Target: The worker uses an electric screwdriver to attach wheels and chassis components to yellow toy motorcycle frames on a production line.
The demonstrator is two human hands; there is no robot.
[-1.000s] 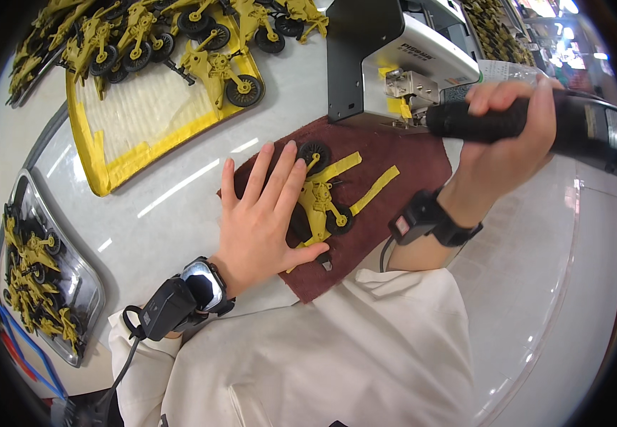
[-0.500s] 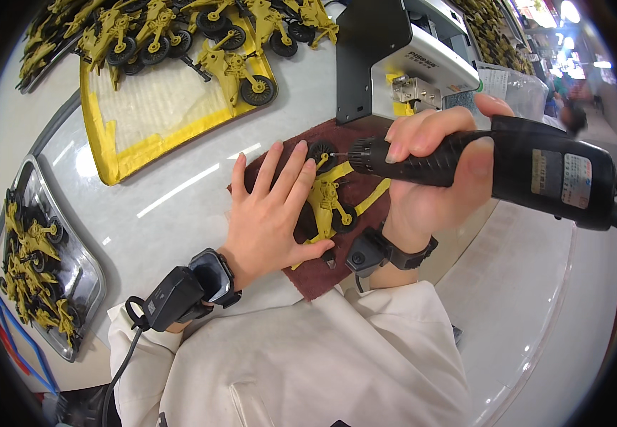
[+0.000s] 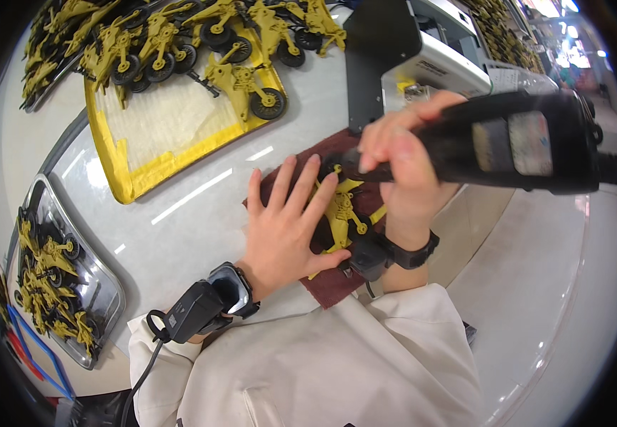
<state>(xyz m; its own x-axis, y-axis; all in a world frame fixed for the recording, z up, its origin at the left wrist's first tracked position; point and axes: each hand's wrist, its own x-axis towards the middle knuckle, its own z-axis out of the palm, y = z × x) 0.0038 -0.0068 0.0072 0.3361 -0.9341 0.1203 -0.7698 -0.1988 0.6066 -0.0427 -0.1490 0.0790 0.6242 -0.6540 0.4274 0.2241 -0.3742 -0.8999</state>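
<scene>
A yellow toy motorcycle (image 3: pixel 339 213) with black wheels lies on a dark red cloth (image 3: pixel 330 288). My left hand (image 3: pixel 280 235) rests flat over its left side with fingers spread. The thumb touches the toy's near end, and the fingertips reach beside its far wheel. My right hand (image 3: pixel 411 153) is wrapped round a black electric screwdriver (image 3: pixel 458 146), which is tilted, its nose close to that wheel. The screwdriver is blurred, and I cannot tell whether the bit touches the toy.
Several similar toys lie on a yellow-edged board (image 3: pixel 130 186) at the far left. A metal tray (image 3: pixel 109 285) at the left holds more. Behind the cloth stands a black-and-white machine (image 3: pixel 436 60). A cable leaves the screwdriver's back end.
The whole view has shifted slightly. My right hand has brought the screwdriver's nose closer to the far wheel and tilted the tool differently. My left hand stays spread beside the toy.
</scene>
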